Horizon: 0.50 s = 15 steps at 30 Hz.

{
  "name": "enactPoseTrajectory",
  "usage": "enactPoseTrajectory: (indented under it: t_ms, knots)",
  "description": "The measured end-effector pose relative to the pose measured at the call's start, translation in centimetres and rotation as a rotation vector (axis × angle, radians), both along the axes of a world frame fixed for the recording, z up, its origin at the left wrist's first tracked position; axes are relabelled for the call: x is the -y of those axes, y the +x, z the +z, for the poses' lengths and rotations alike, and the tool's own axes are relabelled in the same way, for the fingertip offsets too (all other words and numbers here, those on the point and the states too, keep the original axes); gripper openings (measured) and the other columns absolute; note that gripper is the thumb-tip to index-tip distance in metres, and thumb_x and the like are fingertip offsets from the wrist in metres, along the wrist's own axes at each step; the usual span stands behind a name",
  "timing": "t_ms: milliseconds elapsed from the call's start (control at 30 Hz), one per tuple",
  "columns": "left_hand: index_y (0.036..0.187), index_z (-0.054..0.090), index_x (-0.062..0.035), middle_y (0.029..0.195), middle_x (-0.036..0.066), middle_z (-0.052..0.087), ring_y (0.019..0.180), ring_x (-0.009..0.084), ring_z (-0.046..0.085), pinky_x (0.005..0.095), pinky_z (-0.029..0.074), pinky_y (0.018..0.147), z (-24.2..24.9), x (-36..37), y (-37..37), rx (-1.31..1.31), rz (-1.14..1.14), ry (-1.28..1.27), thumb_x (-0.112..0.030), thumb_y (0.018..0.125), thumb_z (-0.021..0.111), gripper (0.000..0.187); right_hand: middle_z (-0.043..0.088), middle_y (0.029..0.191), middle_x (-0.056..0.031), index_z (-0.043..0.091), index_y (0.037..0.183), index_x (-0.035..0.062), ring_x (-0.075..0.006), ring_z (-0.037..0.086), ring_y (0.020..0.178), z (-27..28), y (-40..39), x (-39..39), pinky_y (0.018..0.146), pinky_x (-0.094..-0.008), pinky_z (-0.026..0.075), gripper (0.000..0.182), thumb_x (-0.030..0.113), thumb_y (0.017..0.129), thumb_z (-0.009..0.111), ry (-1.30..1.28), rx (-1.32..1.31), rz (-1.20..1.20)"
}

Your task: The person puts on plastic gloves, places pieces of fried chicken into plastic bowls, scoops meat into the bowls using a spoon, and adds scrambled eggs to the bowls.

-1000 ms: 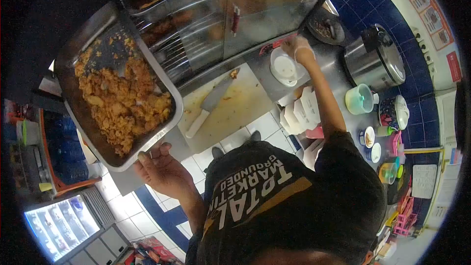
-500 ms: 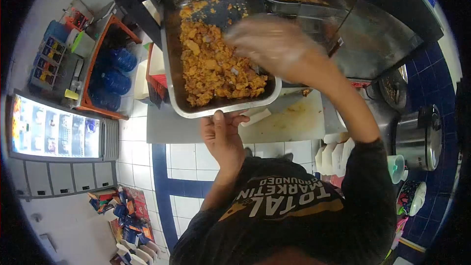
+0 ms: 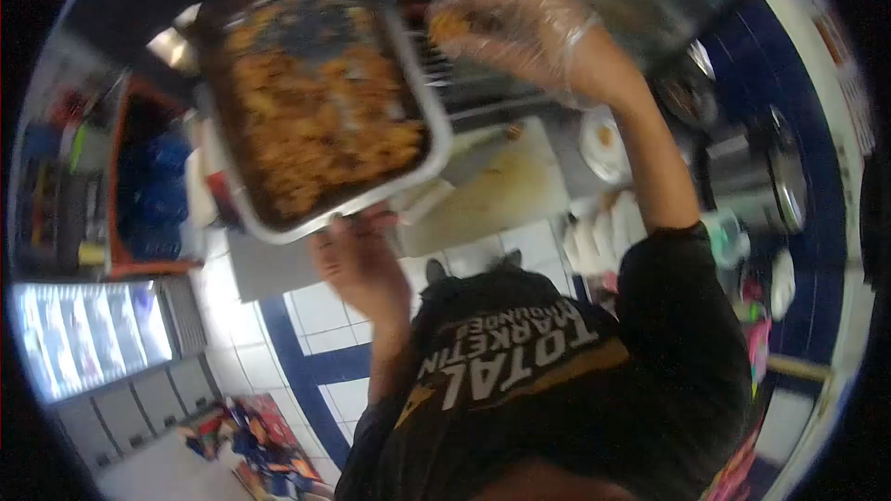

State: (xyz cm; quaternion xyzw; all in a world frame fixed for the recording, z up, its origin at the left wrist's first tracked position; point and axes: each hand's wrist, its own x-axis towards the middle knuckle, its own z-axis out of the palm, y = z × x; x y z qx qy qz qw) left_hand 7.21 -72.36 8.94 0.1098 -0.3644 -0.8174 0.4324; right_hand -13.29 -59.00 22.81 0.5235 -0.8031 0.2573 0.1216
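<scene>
- From my end, the person's right grip (image 3: pixel 520 28), in a thin, crinkled clear-plastic glove, is closed on a golden, rough-crusted morsel (image 3: pixel 449 30) above the far right side of the tray.
- The bare left grip (image 3: pixel 362 269) is closed on the near rim of the metal tray (image 3: pixel 442 134); motion blur softens its fingers for me.
- That tray, deep and rectangular with rounded corners, holds craggy orange-brown fried pieces (image 3: pixel 316 121), with a darker, crumb-strewn patch at its far end.
- Just right of it I see a pale, stained cutting board (image 3: pixel 515 181) on the grey desk (image 3: pixel 269 264), with a knife (image 3: pixel 464 165) lying across it.
- Further right, a round white tub (image 3: pixel 605 156) shows something orange inside; I cannot tell what.
- Folded white cartons (image 3: pixel 603 241) sit nearer, partly hidden by the sleeve (image 3: pixel 673 269).
- A shiny metal cooker (image 3: pixel 747 172) stands beyond the forearm, its contents hidden from me.
</scene>
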Motion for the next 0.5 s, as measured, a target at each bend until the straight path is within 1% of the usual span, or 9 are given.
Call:
enactPoseTrajectory:
  t_ms: [67, 133, 233, 267, 300, 367, 400, 467, 500]
  knots:
    - [0.110, 0.050, -0.0025, 0.098, 0.014, 0.063, 0.082, 0.0250, 0.067, 0.0362, 0.055, 0.068, -0.1, -0.3, -0.1, -0.016, 0.003, 0.001, -0.013, 0.096, 0.052, 0.018, 0.067, 0.089, -0.0202, 0.069, 0.100, 0.0047, -0.0323, 0.067, 0.080, -2.5, -2.0, -7.4, 0.072, -0.0388, 0.052, 0.030, 0.028, 0.082, 0.069, -0.050, 0.168, -0.257]
    - [0.115, 0.050, -0.0025, 0.108, 0.015, 0.064, 0.085, 0.0263, 0.068, 0.0337, 0.056, 0.069, -0.7, -0.1, 0.0, 0.004, 0.012, -0.015, -0.017, 0.096, 0.053, 0.024, 0.067, 0.088, -0.0211, 0.070, 0.098, 0.0056, -0.0333, 0.067, 0.083, -6.7, -4.2, -14.0, 0.073, -0.0408, 0.052, 0.031, 0.032, 0.082, 0.067, 0.185, 0.294, -0.684]
    - [0.115, 0.052, -0.0012, 0.107, 0.015, 0.064, 0.089, 0.0247, 0.067, 0.0321, 0.056, 0.070, -0.5, -0.2, -0.3, 0.006, 0.024, -0.021, -0.018, 0.096, 0.054, 0.025, 0.068, 0.094, -0.0199, 0.070, 0.096, 0.0039, -0.0360, 0.065, 0.086, -19.2, -9.7, -25.6, 0.078, -0.0437, 0.050, 0.040, 0.041, 0.082, 0.064, 0.532, 0.242, -0.845]
    - [0.115, 0.052, -0.0012, 0.107, 0.015, 0.064, 0.089, 0.0247, 0.067, 0.0321, 0.056, 0.070, -0.4, -0.1, -0.4, 0.001, 0.002, -0.023, -0.018, 0.096, 0.054, 0.025, 0.068, 0.098, -0.0182, 0.070, 0.095, 0.0021, -0.0370, 0.064, 0.086, -21.8, -10.8, -27.7, 0.080, -0.0445, 0.049, 0.046, 0.046, 0.081, 0.066, 0.678, 0.200, -0.897]
    - [0.114, 0.053, -0.0008, 0.107, 0.015, 0.064, 0.089, 0.0246, 0.067, 0.0319, 0.056, 0.070, -0.3, 0.0, -0.3, -0.005, -0.013, -0.037, -0.018, 0.096, 0.054, 0.025, 0.068, 0.098, -0.0182, 0.070, 0.095, 0.0021, -0.0370, 0.064, 0.086, -24.0, -11.7, -29.3, 0.080, -0.0445, 0.049, 0.046, 0.046, 0.081, 0.066, 0.673, 0.209, -0.919]
    - [0.113, 0.054, -0.0005, 0.107, 0.015, 0.064, 0.089, 0.0244, 0.067, 0.0317, 0.056, 0.070, 0.3, -0.4, -0.5, -0.005, -0.052, -0.058, -0.018, 0.095, 0.055, 0.025, 0.067, 0.104, -0.0191, 0.070, 0.099, 0.0050, -0.0390, 0.062, 0.093, -27.9, -13.1, -32.3, 0.085, -0.0467, 0.047, 0.045, 0.045, 0.079, 0.064, 0.873, 0.385, -0.844]
    - [0.114, 0.054, 0.0002, 0.107, 0.015, 0.064, 0.089, 0.0244, 0.067, 0.0324, 0.056, 0.071, 0.7, -0.7, -0.6, 0.001, -0.045, -0.062, -0.019, 0.096, 0.055, 0.026, 0.066, 0.108, -0.0191, 0.069, 0.105, 0.0060, -0.0386, 0.062, 0.095, -28.5, -13.2, -33.1, 0.085, -0.0460, 0.048, 0.043, 0.039, 0.077, 0.065, 0.789, 0.357, -0.820]
    - [0.116, 0.053, 0.0031, 0.108, 0.017, 0.063, 0.092, 0.0247, 0.065, 0.0319, 0.055, 0.077, -0.2, 0.0, -0.2, 0.030, -0.032, -0.063, -0.018, 0.096, 0.053, 0.029, 0.066, 0.104, -0.0205, 0.068, 0.107, 0.0056, -0.0370, 0.063, 0.092, -27.7, -13.3, -33.8, 0.083, -0.0450, 0.048, 0.041, 0.034, 0.078, 0.063, 0.548, 0.147, -0.842]
    - [0.116, 0.053, 0.0031, 0.108, 0.017, 0.063, 0.092, 0.0247, 0.065, 0.0319, 0.055, 0.077, 0.0, -0.2, -0.3, 0.039, -0.054, -0.070, -0.018, 0.096, 0.053, 0.029, 0.066, 0.097, -0.0206, 0.069, 0.095, 0.0041, -0.0356, 0.064, 0.089, -26.5, -14.6, -33.8, 0.080, -0.0445, 0.050, 0.032, 0.031, 0.077, 0.065, 0.405, 0.042, -0.777]
